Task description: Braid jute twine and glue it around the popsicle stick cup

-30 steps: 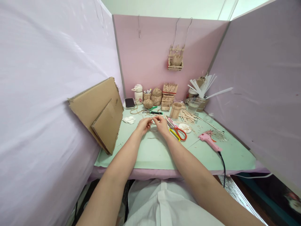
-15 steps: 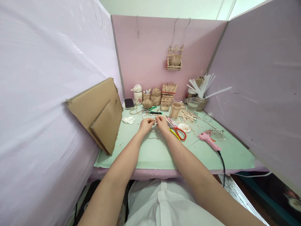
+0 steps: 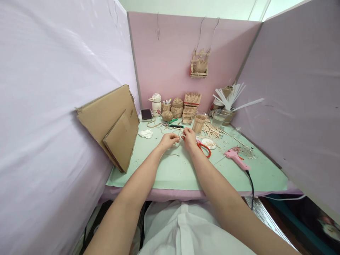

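Note:
My left hand [image 3: 169, 141] is closed in a pinch on a thin piece of twine [image 3: 172, 154], whose loose end lies on the green table top. Just to its right, my right hand [image 3: 189, 137] also pinches the twine, fingertips a short way from the left ones. Fine details of the strand between the fingers are too small to make out. Red-handled scissors [image 3: 205, 149] lie partly hidden beside my right hand. Beyond the hands are green-handled pliers [image 3: 175, 126] and a ball of twine [image 3: 167, 115]. A round stick-built cup [image 3: 199, 124] stands behind my right hand.
A pink glue gun [image 3: 237, 158] with a black cord lies at the right. Loose wooden sticks [image 3: 211, 130], a white dish [image 3: 208, 143] and a plastic cup of water [image 3: 219, 118] are nearby. Cardboard sheets [image 3: 117, 124] lean at the left, near a crumpled tissue [image 3: 145, 133].
My right hand has shifted right and slightly up, and my left hand a little right. The gap between them is wider, and my right hand covers more of the scissors.

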Available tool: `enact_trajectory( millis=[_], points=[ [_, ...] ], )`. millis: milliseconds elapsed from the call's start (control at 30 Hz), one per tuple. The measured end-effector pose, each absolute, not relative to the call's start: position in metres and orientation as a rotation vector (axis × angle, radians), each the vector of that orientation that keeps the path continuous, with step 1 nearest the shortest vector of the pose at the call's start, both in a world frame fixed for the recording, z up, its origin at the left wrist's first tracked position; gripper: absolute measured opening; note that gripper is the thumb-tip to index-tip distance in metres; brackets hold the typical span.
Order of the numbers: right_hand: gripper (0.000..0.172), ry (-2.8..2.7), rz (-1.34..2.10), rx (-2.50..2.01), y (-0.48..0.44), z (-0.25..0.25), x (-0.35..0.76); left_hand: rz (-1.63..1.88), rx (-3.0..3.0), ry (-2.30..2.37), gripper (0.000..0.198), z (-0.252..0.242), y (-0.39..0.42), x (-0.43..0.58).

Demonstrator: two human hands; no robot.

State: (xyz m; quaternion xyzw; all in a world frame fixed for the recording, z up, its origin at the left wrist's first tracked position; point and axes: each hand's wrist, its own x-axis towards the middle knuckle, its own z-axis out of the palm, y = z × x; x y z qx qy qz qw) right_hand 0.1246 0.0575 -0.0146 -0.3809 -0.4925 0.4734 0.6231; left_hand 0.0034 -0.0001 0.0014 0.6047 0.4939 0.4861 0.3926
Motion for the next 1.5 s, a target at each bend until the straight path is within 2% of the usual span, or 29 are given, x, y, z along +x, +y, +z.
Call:
enact_trajectory(
  millis=[233, 433, 533, 667, 767, 933, 1500],
  points=[
    [0.027, -0.879, 1.364, -0.807, 0.047, 0.000, 0.126, 1.317, 1.254, 1.126, 0.031, 0.010, -0.005, 0.004],
    [0.042, -1.134, 1.408, -0.904, 0.043, -0.004, 0.121, 1.359, 1.274, 1.062, 0.036, 0.011, -0.005, 0.004],
    [0.045, -1.224, 1.483, -0.878, 0.041, -0.005, 0.120, 1.361, 1.322, 1.115, 0.030, 0.009, -0.003, 0.003],
    [0.034, -1.221, 1.549, -0.779, 0.041, -0.006, 0.121, 1.319, 1.484, 1.211, 0.021, 0.008, -0.002, 0.003],
    [0.028, -1.180, 1.551, -0.741, 0.042, -0.005, 0.122, 1.296, 1.567, 1.226, 0.021, 0.007, -0.001, 0.002],
    [0.029, -1.116, 1.558, -0.745, 0.041, -0.003, 0.123, 1.331, 1.554, 1.286, 0.021, 0.003, 0.003, 0.000],
    [0.027, -0.799, 1.236, -0.832, 0.058, -0.011, 0.130, 1.203, 1.735, 1.212, 0.016, 0.004, -0.001, 0.004]
  ],
)
